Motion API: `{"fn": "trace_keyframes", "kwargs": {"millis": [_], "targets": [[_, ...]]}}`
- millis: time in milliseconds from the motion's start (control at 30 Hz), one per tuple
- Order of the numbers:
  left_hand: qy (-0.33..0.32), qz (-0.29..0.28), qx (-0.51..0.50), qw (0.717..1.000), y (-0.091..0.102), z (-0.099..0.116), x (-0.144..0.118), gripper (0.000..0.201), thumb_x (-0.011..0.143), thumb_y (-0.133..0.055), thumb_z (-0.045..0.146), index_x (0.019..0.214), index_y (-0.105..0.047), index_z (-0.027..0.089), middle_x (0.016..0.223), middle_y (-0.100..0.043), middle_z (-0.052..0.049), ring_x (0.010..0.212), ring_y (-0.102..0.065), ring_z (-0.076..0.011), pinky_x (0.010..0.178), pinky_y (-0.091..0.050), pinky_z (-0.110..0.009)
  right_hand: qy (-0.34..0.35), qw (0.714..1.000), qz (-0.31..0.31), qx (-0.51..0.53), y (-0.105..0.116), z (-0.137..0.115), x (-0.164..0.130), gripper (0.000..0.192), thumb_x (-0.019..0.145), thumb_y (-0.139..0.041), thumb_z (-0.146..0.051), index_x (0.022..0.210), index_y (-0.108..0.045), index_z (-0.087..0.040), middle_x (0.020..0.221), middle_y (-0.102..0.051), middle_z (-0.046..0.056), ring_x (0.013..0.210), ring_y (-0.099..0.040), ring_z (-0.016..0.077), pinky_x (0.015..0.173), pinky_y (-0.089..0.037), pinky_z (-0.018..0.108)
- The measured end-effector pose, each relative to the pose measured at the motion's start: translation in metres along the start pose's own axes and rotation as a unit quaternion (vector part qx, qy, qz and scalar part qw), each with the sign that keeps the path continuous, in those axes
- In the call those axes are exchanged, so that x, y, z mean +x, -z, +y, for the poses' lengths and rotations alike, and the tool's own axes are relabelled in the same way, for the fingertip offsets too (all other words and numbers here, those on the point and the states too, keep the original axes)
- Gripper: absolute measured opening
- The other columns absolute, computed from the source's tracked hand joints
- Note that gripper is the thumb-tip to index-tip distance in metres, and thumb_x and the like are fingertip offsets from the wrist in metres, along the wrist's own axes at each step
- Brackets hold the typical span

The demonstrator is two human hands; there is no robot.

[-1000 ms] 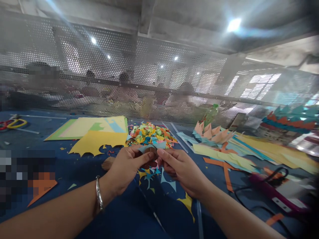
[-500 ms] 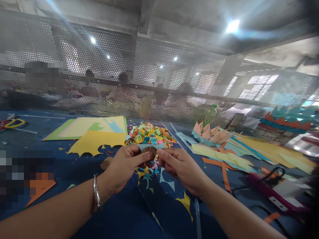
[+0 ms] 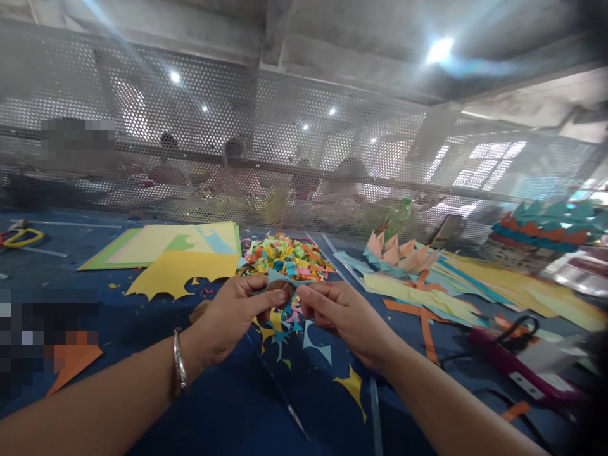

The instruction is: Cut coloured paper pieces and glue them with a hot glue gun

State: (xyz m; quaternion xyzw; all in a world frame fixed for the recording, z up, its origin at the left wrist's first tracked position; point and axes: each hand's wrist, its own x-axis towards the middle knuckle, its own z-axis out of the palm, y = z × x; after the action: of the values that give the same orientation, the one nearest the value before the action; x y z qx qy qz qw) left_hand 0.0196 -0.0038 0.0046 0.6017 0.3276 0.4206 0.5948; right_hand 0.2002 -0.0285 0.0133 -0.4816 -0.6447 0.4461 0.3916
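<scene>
A small light blue paper piece (image 3: pixel 280 277) is pinched between the thumb and fingers of my right hand (image 3: pixel 335 310). Its left corner sticks up above the fingers of my left hand (image 3: pixel 232 316), which is closed around a brown, wooden-looking piece (image 3: pixel 287 289). More brown (image 3: pixel 200 310) shows behind the left wrist, and I cannot tell if it is the same object. The fingertips of both hands are close together. Just beyond them lies a heap of small, multicoloured folded paper pieces (image 3: pixel 285 250). Cut paper scraps (image 3: pixel 317 342) are scattered below the hands.
Stacked coloured sheets (image 3: pixel 156 244) and a cut yellow sheet (image 3: pixel 185 272) lie left, with yellow-handled scissors (image 3: pixel 23 237) farther out. To the right are a pointed paper crown (image 3: pixel 399 253), paper strips (image 3: pixel 422 297) and a purple power strip (image 3: pixel 522 367). A perforated metal screen (image 3: pixel 294 145) stands behind.
The light blue paper has tilted, its left corner now raised above the left fingers. Both hands stay close together, and the view has shifted slightly.
</scene>
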Motion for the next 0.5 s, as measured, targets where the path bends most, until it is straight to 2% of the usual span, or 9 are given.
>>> {"fn": "trace_keyframes", "kwargs": {"millis": [267,500], "targets": [[0.01,-0.009,-0.013,1.0,0.0012,-0.0004,0.0004,0.017,0.07,-0.071,0.03,0.084,-0.075,0.023,0.074,-0.069,-0.003,0.057,-0.047,-0.011,0.053,-0.032,-0.023,0.004,1.0,-0.022,-0.019,0.002,-0.0002,-0.0004,0.044,0.086,-0.049,-0.053,0.058,-0.053,-0.019,0.043,-0.022,-0.009,0.042,-0.014,0.0082,0.044,-0.011,0.028],[0.033,-0.05,-0.074,0.995,0.0,0.0017,0.0001,0.02,0.07,-0.071,0.027,0.089,-0.074,0.021,0.074,-0.07,-0.005,0.07,-0.057,-0.0159,0.065,-0.042,-0.027,0.009,0.999,-0.02,-0.026,0.0023,-0.0011,0.0002,0.043,0.085,-0.051,-0.054,0.059,-0.053,-0.019,0.044,-0.023,-0.009,0.043,-0.016,0.0082,0.044,-0.011,0.027]]}}
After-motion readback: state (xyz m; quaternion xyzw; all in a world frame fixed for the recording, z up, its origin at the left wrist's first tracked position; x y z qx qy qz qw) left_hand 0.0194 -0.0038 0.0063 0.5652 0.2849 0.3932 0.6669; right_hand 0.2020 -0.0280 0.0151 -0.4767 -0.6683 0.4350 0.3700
